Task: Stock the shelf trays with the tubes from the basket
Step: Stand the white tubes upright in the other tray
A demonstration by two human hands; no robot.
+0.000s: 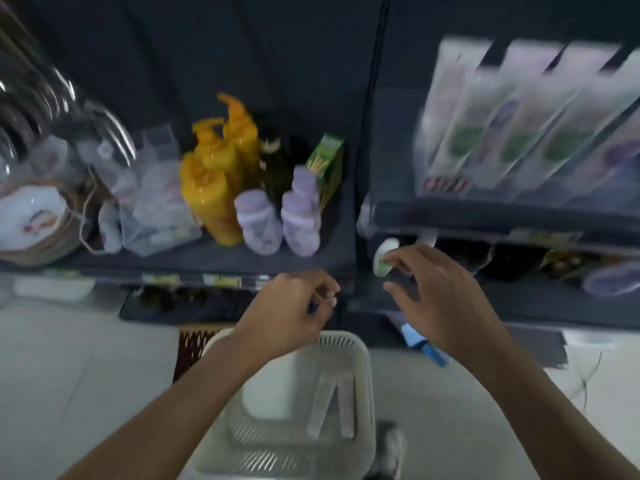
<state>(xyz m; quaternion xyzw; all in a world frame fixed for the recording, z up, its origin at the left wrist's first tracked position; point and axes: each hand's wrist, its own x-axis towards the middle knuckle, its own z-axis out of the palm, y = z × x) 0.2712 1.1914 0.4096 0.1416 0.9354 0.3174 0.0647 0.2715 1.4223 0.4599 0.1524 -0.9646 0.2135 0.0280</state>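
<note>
Perforated white plastic basket [361,358]; right hand [446,299] holds rounded tube [384,253].
</note>
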